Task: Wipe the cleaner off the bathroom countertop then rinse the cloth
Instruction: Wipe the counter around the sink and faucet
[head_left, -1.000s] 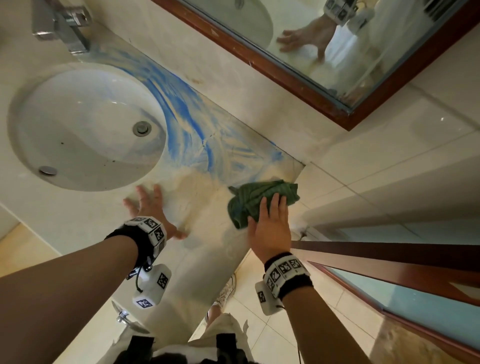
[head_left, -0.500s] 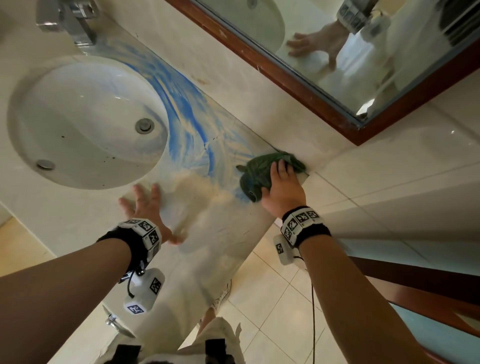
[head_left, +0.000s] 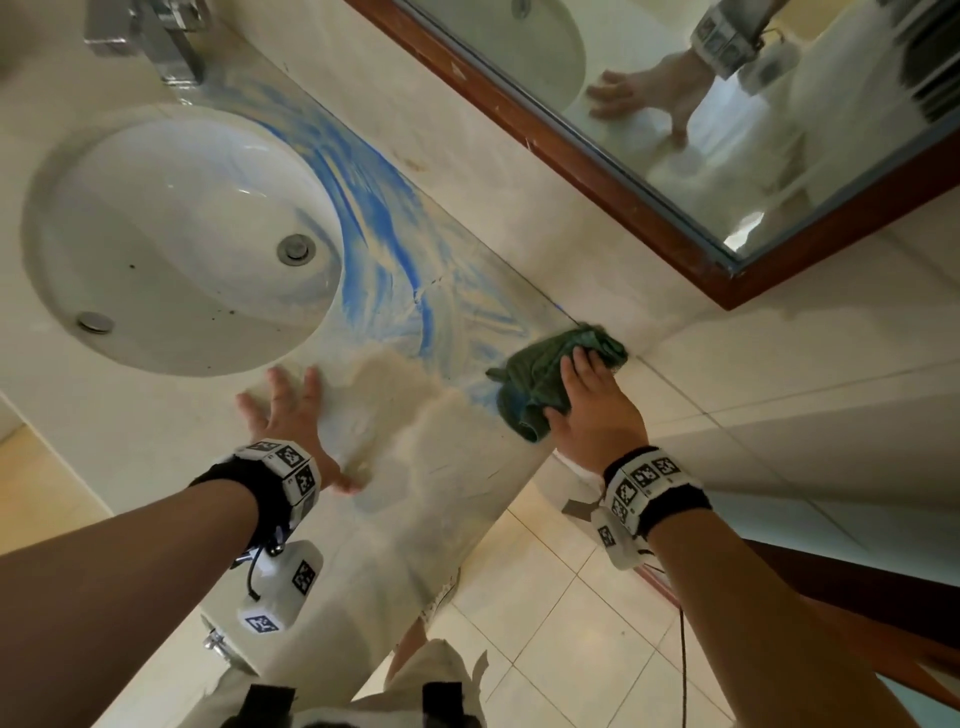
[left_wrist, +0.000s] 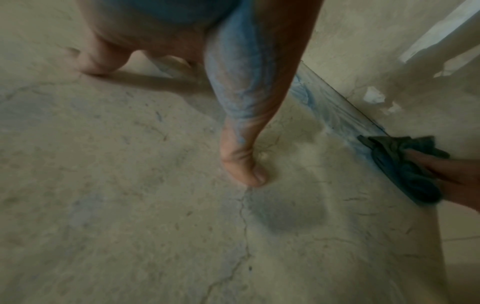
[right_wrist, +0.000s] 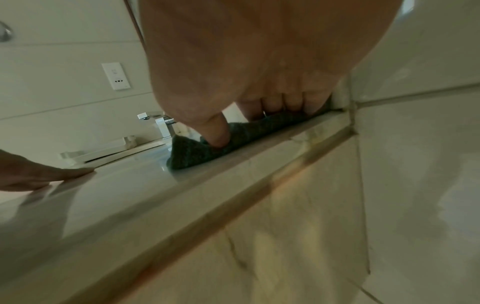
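A crumpled dark green cloth (head_left: 540, 374) lies in the back right corner of the beige marble countertop (head_left: 415, 467), against both walls. My right hand (head_left: 582, 384) lies on top of it, fingers bent over it and thumb dug into a fold; the right wrist view shows the cloth (right_wrist: 233, 142) at the counter's side edge. Blue cleaner streaks (head_left: 384, 234) curve round the sink's right side and run to the cloth. My left hand (head_left: 288, 410) rests flat, fingers spread, on the wiped front part of the counter. Blue tints its thumb (left_wrist: 241, 144).
A white oval sink basin (head_left: 171, 234) is set into the counter at left, with a chrome faucet (head_left: 156, 36) behind it. A wood-framed mirror (head_left: 727, 104) hangs above the back wall. Tiled wall (head_left: 779, 389) bounds the counter on the right. Floor tiles (head_left: 545, 623) lie below.
My right hand has slid the cloth away from me along the counter's right edge into the back corner. The left hand has stayed planted in place.
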